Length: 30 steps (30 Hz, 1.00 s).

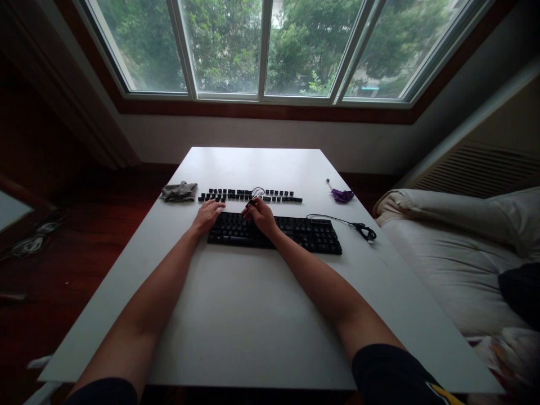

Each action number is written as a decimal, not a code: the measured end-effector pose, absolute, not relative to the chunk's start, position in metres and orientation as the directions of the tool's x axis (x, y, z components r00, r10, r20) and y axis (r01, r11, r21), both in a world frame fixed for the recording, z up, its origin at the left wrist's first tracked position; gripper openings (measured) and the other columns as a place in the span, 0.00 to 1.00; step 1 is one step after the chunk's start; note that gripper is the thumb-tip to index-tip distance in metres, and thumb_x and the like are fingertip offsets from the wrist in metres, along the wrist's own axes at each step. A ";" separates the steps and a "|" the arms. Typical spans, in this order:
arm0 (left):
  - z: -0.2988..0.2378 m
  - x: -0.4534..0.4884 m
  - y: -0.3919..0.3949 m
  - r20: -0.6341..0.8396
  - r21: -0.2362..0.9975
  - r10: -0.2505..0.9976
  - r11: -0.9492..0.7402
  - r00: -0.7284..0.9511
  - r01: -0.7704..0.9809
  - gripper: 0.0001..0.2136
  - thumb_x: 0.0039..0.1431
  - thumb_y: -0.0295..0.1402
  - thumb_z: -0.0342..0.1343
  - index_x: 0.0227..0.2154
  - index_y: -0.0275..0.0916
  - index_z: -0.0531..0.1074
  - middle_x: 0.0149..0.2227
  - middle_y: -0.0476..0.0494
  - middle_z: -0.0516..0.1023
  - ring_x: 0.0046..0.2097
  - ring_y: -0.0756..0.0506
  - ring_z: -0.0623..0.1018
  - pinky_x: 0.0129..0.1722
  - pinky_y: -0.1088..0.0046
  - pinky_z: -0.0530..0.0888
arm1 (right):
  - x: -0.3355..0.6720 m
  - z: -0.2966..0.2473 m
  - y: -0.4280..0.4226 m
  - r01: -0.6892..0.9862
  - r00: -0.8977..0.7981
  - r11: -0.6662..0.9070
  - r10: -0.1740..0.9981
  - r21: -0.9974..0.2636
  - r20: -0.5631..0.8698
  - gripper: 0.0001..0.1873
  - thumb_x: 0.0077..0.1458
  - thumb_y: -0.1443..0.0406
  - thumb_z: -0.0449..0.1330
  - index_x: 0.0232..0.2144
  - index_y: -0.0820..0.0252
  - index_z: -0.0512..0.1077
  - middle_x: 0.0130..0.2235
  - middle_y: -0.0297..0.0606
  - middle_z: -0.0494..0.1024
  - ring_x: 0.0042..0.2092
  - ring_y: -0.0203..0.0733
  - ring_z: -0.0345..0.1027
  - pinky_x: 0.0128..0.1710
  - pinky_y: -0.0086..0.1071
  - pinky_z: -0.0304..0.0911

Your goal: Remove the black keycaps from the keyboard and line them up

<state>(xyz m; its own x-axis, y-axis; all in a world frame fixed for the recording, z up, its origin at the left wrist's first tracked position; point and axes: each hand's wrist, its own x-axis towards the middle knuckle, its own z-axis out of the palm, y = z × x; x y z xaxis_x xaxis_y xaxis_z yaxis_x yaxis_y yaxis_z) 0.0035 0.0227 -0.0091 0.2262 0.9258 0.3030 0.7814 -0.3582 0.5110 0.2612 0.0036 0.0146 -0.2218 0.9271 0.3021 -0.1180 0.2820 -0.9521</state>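
Observation:
A black keyboard [287, 227] lies on the white table, its cable coiled at its right end. Beyond it, black keycaps [278, 197] are laid out in rows. My left hand [206, 215] is at the keyboard's left end, fingers stretched toward the nearest keycaps and no held thing visible. Over the keyboard's left half, my right hand [259, 215] is closed, pinching a small black keycap [251, 203] at its fingertips. Just past those fingertips is a wire loop [258, 192] with pale parts; whether the hand touches it I cannot tell.
On the table's left side lies a crumpled grey cloth [179, 192]. A purple brush-like item [341, 195] sits toward the right edge, and the coiled USB cable [365, 231] is nearer me. A pale sofa [439, 259] stands to the right of the table.

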 end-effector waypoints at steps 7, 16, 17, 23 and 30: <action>-0.002 0.005 0.016 0.353 0.479 0.877 -0.470 0.327 0.742 0.17 0.54 0.31 0.52 0.45 0.46 0.78 0.53 0.50 0.79 0.60 0.40 0.68 0.65 0.57 0.62 | 0.262 0.012 0.006 -0.003 -0.120 0.341 0.933 -0.940 0.339 0.14 0.60 0.51 0.55 0.38 0.53 0.64 0.29 0.31 0.76 0.27 0.36 0.70 0.27 0.29 0.66; -0.003 0.005 0.017 0.354 0.465 0.885 -0.446 0.301 0.765 0.16 0.54 0.31 0.53 0.43 0.47 0.79 0.51 0.50 0.80 0.57 0.40 0.71 0.62 0.57 0.64 | 0.263 0.011 0.005 0.136 -0.178 0.381 0.917 -0.914 0.356 0.14 0.59 0.52 0.57 0.38 0.55 0.70 0.29 0.33 0.77 0.29 0.39 0.71 0.30 0.31 0.65; -0.004 0.005 0.017 0.354 0.465 0.885 -0.446 0.301 0.765 0.16 0.54 0.31 0.52 0.43 0.47 0.79 0.51 0.50 0.80 0.57 0.40 0.71 0.62 0.57 0.64 | 0.263 0.011 0.004 0.163 -0.192 0.390 0.913 -0.906 0.359 0.14 0.59 0.52 0.58 0.38 0.55 0.71 0.29 0.34 0.77 0.29 0.39 0.71 0.31 0.31 0.65; -0.004 0.005 0.016 0.358 0.467 0.884 -0.449 0.301 0.762 0.15 0.54 0.31 0.52 0.42 0.47 0.79 0.51 0.51 0.80 0.57 0.40 0.72 0.62 0.58 0.65 | 0.265 0.018 0.000 0.338 -0.261 0.434 0.896 -0.835 0.360 0.13 0.59 0.54 0.57 0.37 0.56 0.72 0.27 0.33 0.76 0.29 0.38 0.67 0.32 0.30 0.60; -0.001 0.006 0.014 0.354 0.474 0.884 -0.450 0.305 0.756 0.16 0.54 0.32 0.52 0.43 0.48 0.79 0.51 0.50 0.80 0.57 0.40 0.72 0.63 0.57 0.64 | 0.263 0.027 -0.011 0.430 -0.355 0.547 0.834 -0.718 0.422 0.07 0.57 0.60 0.57 0.31 0.56 0.70 0.24 0.29 0.67 0.26 0.36 0.57 0.29 0.29 0.53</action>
<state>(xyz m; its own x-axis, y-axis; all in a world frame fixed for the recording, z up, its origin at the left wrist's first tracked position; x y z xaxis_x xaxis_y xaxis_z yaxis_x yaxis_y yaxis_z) 0.0063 0.0143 -0.0013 0.3046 0.8842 0.3541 0.7564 -0.4505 0.4743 0.2632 -0.0106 0.0272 -0.3553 0.8340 0.4222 0.4298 0.5468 -0.7185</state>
